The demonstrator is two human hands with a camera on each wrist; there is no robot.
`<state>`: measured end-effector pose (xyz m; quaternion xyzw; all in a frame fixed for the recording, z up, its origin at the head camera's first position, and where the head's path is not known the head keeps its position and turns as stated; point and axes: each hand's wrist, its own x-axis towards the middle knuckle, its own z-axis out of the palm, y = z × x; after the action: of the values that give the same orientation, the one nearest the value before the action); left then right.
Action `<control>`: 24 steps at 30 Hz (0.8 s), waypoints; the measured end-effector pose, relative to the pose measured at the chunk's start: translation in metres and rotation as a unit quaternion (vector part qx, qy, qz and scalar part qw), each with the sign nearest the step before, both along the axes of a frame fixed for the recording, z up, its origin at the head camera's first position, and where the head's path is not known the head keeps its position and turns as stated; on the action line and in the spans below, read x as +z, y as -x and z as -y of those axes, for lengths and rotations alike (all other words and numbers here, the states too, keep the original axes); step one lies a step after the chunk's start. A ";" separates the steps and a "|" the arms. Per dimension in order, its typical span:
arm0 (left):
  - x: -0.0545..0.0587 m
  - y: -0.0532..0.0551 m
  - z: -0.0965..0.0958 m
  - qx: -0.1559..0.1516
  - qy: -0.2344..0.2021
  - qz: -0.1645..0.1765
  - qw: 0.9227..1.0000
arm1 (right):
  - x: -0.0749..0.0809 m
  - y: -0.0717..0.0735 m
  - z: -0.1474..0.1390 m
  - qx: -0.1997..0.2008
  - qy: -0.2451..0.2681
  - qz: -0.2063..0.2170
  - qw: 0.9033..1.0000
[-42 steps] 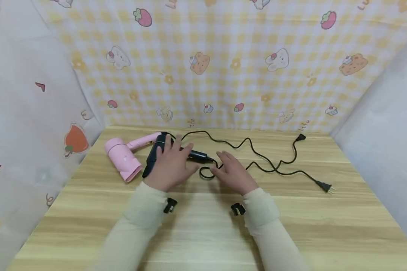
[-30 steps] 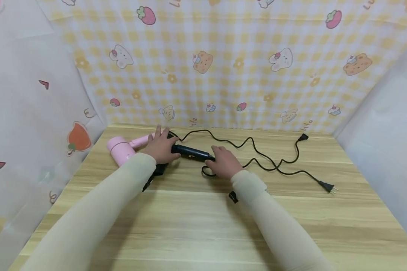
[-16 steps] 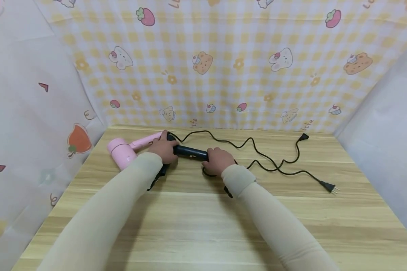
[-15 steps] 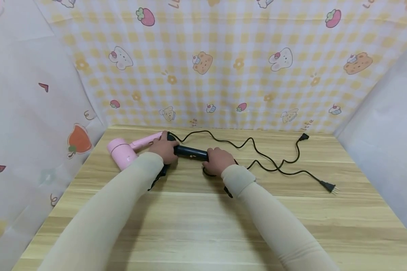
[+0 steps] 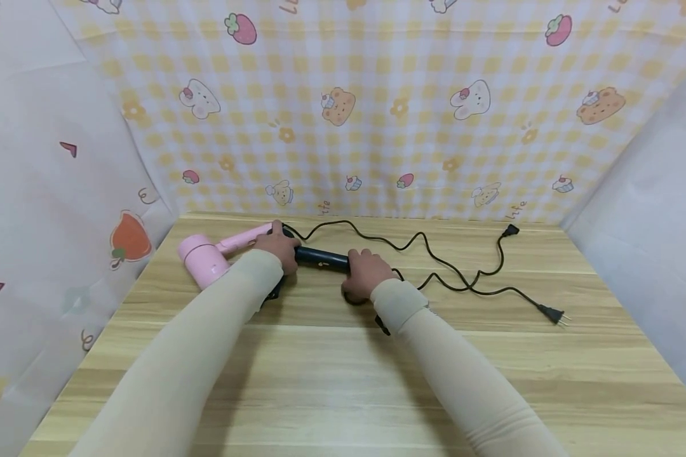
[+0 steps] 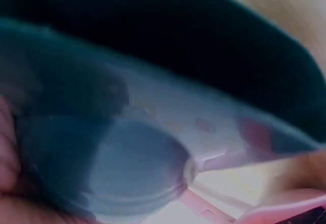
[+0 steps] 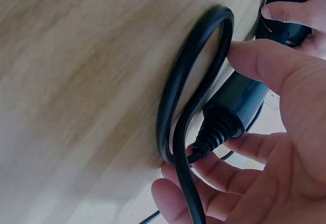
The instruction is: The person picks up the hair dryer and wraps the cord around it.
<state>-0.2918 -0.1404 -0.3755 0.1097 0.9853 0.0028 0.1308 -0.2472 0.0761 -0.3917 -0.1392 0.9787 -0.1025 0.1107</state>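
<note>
A dark hair dryer lies with its handle to the right, between my two hands. My left hand grips its head, which is mostly hidden under the hand and sleeve. In the left wrist view the dryer's glossy dark body fills much of the frame, fingers at the left edge. My right hand holds the handle's cord end. The right wrist view shows thumb and fingers on either side of the handle, beside a looped black cord. Whether the dryer touches the table is unclear.
A pink hair dryer lies at the left, partly behind my left forearm. Two black cords cross on the wooden table to the right, ending in one plug at the back and another plug nearer. Patterned cloth stands behind.
Both hands have come down from above the dark hair dryer and taken hold of it, left on its head, right on its handle end. During the last half second they barely move.
</note>
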 end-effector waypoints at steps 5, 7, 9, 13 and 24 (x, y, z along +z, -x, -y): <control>-0.001 -0.002 -0.002 -0.008 -0.001 -0.024 1.000 | 0.000 0.000 -0.002 0.005 0.001 0.007 1.000; -0.002 -0.001 -0.002 -0.006 -0.010 -0.035 0.999 | 0.000 -0.001 -0.003 0.009 0.000 0.009 1.000; -0.004 -0.001 -0.002 0.000 -0.017 -0.043 0.999 | 0.000 0.000 -0.003 0.015 0.000 0.010 1.000; -0.008 0.003 -0.004 0.011 -0.022 -0.053 0.998 | 0.000 0.000 -0.006 0.016 -0.006 0.007 1.000; -0.006 -0.001 -0.003 0.012 -0.068 -0.129 0.989 | -0.002 0.003 -0.019 0.000 0.016 0.008 1.000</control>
<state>-0.2911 -0.1371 -0.3815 0.1060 0.9927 0.0569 -0.0054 -0.2501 0.0950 -0.3940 -0.1399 0.9760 -0.1194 0.1163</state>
